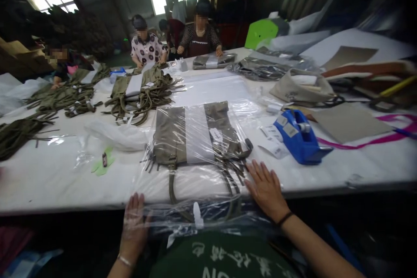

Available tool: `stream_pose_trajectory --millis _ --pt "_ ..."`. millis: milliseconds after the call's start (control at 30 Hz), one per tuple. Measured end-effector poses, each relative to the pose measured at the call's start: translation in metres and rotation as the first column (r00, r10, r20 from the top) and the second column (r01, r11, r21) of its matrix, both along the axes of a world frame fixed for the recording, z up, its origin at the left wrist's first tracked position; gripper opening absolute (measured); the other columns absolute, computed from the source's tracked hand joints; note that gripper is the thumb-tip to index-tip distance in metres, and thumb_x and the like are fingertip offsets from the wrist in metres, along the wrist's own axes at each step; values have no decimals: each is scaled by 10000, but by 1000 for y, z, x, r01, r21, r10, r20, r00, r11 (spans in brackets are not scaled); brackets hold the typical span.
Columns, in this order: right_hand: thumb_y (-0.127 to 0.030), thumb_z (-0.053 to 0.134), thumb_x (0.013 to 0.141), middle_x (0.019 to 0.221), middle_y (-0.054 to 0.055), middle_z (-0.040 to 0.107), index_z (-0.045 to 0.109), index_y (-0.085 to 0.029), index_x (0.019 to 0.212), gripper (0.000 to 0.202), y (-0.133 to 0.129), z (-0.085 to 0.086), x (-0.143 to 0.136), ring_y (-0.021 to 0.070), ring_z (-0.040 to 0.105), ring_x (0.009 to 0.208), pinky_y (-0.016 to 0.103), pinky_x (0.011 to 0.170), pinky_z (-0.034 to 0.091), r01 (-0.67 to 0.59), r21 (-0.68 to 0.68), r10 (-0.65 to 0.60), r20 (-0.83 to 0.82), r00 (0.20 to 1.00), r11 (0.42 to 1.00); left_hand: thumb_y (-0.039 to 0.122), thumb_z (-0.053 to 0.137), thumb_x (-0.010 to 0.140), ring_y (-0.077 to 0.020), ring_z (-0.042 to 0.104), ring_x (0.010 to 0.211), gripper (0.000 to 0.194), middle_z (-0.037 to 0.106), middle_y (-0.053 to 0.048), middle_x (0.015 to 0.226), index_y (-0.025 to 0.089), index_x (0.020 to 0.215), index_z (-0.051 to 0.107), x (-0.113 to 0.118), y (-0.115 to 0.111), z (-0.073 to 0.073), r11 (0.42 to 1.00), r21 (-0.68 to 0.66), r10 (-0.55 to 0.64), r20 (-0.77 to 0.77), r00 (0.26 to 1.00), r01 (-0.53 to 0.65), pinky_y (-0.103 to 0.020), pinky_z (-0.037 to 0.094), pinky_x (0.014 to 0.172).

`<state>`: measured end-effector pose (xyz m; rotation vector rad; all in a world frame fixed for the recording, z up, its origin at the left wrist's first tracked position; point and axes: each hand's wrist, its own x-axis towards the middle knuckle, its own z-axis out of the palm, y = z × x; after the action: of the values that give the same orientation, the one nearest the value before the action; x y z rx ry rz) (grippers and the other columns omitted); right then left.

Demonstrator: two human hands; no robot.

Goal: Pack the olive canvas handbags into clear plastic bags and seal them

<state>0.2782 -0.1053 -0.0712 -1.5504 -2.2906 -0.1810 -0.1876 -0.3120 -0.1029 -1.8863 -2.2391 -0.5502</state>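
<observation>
An olive-green handbag (167,134) lies inside a clear plastic bag (241,139) at the table's front edge. A white paper band (197,134) wraps its middle, and its handles (171,186) point toward me. My right hand (267,191) rests flat with fingers spread at the right side of the plastic, by the bag's fringe. At the table edge on the other side, my left hand (133,223) has its fingers stretched out against the plastic. The plastic's near end hangs over the edge toward my body.
A blue tape dispenser (298,137) stands to the right, near a grey sheet (352,121) and a beige bag (301,87). Olive bags (140,87) are piled at the left. Several people work across the white table (81,191). A small tube (104,159) lies on a green scrap.
</observation>
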Motion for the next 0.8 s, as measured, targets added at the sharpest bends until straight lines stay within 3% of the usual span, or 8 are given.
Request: stream_pose_trajectory --millis 100,200,267,367,433,533,667,800 --pt "-417 368 1005 1576 93 384 315 -245 1559 583 -32 -5 37 303 312 1468 542 1168 280 0 -19 0 -27 1000 1000 369 467 950 -290 565 1293 449 587 -91 1412 216 1351 598 -9 -74 -10 993 -47 -112 -24 993 111 -461 518 1039" --pt "-468 403 991 1462 139 517 317 -200 1550 625 -42 5 53 289 504 1324 472 1106 403 30 -73 -41 -158 987 997 367 463 960 -184 740 909 319 765 4 1073 294 1108 736 -32 -95 17 970 -64 -233 6 972 233 -269 604 781" --pt "-514 427 972 1295 151 621 375 -183 1513 636 -43 14 53 276 636 1102 436 1000 496 88 -156 -127 -266 956 984 383 487 957 -172 736 832 299 775 5 970 276 1082 737 -44 -69 51 989 18 -149 12 989 148 -254 581 802" --pt "-604 474 915 1163 151 641 433 -179 1465 696 -49 18 47 260 675 851 431 852 559 180 -297 -288 -374 882 938 448 444 966 -250 677 1038 387 724 -98 1112 191 1124 686 -44 8 96 997 59 43 59 997 -46 -366 500 994" --pt "-657 525 857 1157 157 633 403 -170 1482 802 -58 12 42 270 680 843 437 821 567 225 -379 -391 -453 801 898 497 423 948 -316 608 1145 494 672 -180 1182 125 1196 632 -36 60 107 984 47 167 68 984 -170 -465 444 1046" --pt "-682 601 781 1080 126 665 277 -169 1551 980 -73 3 33 277 697 857 416 787 579 161 -552 -524 -599 605 818 506 457 914 -337 614 1097 594 665 -212 1114 57 1292 553 -21 103 98 948 -85 316 171 933 -305 -486 461 991" --pt "-629 628 797 747 -6 633 234 -189 1572 975 -83 14 25 184 598 567 301 530 516 -79 -643 -592 -740 320 761 536 458 896 -301 675 961 619 707 -142 1016 111 1338 540 -12 97 78 896 -307 416 322 851 -322 -415 510 901" --pt "-569 620 842 568 -70 441 475 -178 1454 740 -90 27 40 112 404 472 229 434 335 -109 -608 -542 -763 351 786 529 488 814 -321 698 882 420 739 -98 899 217 975 718 -20 64 83 879 -389 408 315 857 -275 -413 541 809"
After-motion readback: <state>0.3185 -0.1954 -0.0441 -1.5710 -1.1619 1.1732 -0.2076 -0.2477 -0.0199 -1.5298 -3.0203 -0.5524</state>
